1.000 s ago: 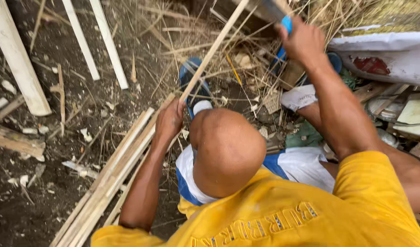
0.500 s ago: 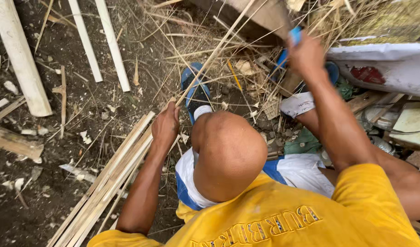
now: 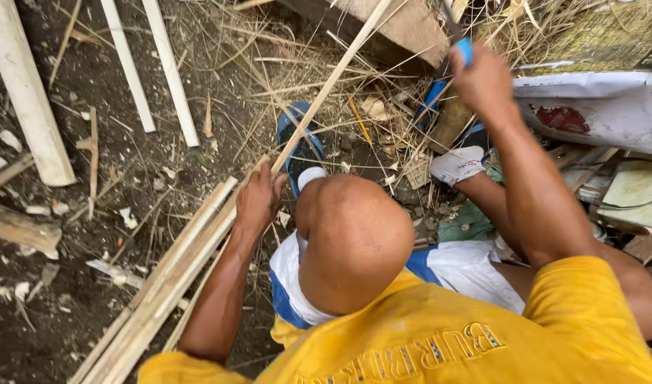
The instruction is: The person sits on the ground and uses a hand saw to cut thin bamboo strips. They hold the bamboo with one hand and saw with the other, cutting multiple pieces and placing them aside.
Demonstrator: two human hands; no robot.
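Pale split bamboo slats (image 3: pixel 27 99) lie scattered on the dark soil (image 3: pixel 70 299) at the far left, two thinner white ones (image 3: pixel 152 71) slanting beside them. Nearer the middle, a bundle of long slats (image 3: pixel 162 284) runs diagonally along the ground under the left hand (image 3: pixel 258 199), whose grip is closed around the lower end of a long thin bamboo strip (image 3: pixel 333 78); that strip rises up and to the right across a litter of dry straw (image 3: pixel 383 99). Below it a foot in a blue sandal (image 3: pixel 297 146) rests on the ground. Further right, the right hand (image 3: pixel 482 82) is raised, its grip pressed tight on a blue-handled tool (image 3: pixel 466 50), close to a wooden block (image 3: pixel 404 25). White sheeting (image 3: pixel 596 114) lies at the far right.
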